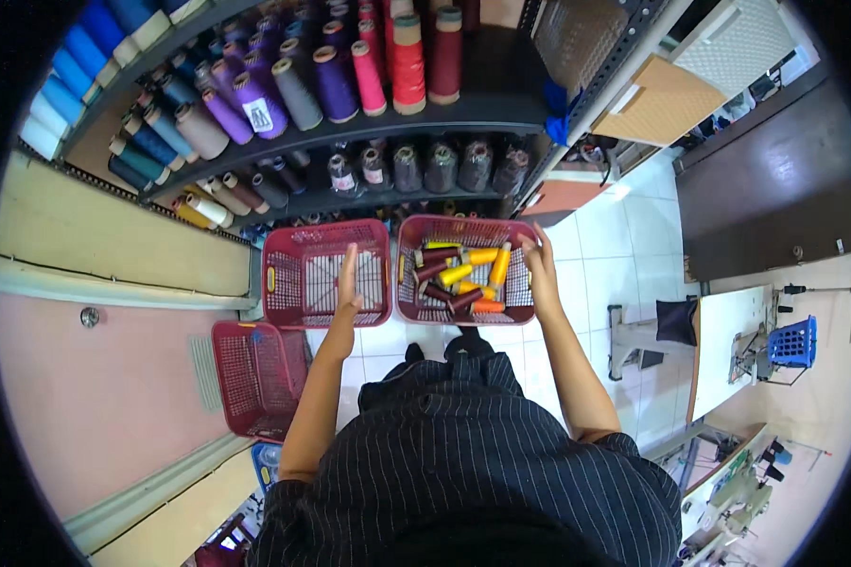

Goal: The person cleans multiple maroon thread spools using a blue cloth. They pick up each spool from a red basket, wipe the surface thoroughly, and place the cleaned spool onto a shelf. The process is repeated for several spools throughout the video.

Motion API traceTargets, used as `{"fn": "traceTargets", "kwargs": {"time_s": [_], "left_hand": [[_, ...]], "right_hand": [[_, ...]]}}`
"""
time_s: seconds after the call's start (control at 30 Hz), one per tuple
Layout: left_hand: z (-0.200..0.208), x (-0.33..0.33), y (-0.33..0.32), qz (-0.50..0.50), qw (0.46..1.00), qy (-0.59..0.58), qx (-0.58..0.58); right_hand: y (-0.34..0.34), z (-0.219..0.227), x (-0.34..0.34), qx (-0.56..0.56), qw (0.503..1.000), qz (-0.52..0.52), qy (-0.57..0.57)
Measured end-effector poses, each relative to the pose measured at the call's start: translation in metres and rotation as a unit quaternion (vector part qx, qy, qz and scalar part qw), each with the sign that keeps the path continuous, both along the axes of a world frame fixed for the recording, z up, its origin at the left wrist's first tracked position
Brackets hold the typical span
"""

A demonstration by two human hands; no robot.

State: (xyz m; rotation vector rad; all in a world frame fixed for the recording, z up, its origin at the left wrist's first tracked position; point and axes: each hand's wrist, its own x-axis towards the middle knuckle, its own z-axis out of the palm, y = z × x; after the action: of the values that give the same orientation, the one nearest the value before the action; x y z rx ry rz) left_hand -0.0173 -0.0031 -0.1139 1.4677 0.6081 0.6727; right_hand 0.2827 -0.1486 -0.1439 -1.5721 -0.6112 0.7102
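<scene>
Maroon perforated plastic basket (459,229), right of centre: holds the yellow, orange and dark maroon thread spools (457,275), lying at mixed angles. Right hand (541,266) at this basket's right rim, fingers extended and parted; contact with rim: cannot tell. Left hand (348,282) over a second maroon mesh-sided plastic basket (321,236) just beside it; fingers straight, close together, grasping nothing visible. Behind both: black shelf (487,121) bearing multicoloured thread cones (409,61).

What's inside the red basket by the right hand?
The red basket holds yellow-to-orange spools and dark red spools, lying loosely. Whatever sits directly beneath them is covered and can't be seen.
</scene>
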Motion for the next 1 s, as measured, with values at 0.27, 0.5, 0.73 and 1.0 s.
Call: {"fn": "traceTargets", "kwargs": {"time_s": [0.27,0.5,0.73,1.0], "left_hand": [[-0.028,-0.048,-0.017,0.054,0.994,0.013,-0.092],[-0.043,-0.027,-0.021,0.037,0.996,-0.021,-0.076],[-0.078,0.014,-0.018,-0.055,0.976,0.097,-0.187],[-0.244,0.037,-0.018,-0.070,0.912,0.199,-0.351]], "right_hand": [[-0.044,-0.007,-0.039,-0.033,0.997,-0.063,0.010],[-0.081,-0.011,-0.039,-0.014,0.989,-0.141,0.052],[-0.100,-0.032,-0.016,-0.052,0.976,-0.191,0.090],[-0.132,-0.176,0.026,-0.142,0.967,-0.192,0.087]]}}
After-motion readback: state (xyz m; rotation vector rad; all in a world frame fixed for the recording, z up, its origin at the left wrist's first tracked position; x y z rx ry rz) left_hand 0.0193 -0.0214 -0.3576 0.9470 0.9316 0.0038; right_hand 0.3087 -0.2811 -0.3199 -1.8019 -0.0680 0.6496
